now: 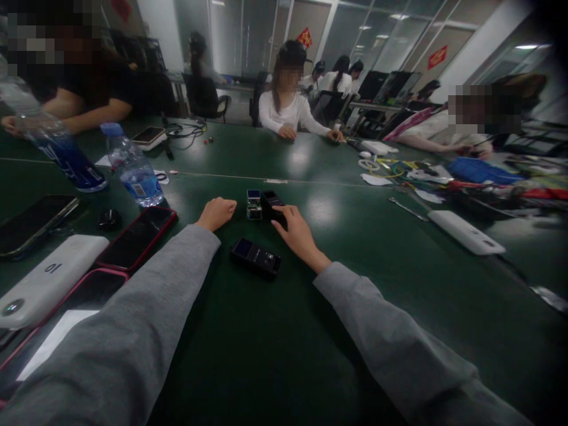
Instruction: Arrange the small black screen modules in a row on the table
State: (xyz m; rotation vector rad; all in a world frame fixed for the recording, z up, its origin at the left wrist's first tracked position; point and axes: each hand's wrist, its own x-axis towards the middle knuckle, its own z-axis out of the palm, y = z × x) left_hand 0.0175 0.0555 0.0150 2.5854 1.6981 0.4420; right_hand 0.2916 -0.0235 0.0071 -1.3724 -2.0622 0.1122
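My left hand [217,214] rests on the green table with its fingers curled into a loose fist; nothing shows in it. Just to its right stands a small module [254,205] with a screen on top and bare circuit parts below, apart from the hand. My right hand [296,229] grips a black handheld device [270,201] with a small screen, thumb at the near side and fingers over the top. This device is beside the module, perhaps touching it. Nearer to me, between my forearms, lies a second black device [255,258] with a screen and buttons.
On the left are water bottles [141,180], phones [137,238] and a white power bank [48,278]. To the right lie a white power strip [465,232], a wrench [408,209] and a heap of cables [399,168]. Several people sit around, one across the table [286,106].
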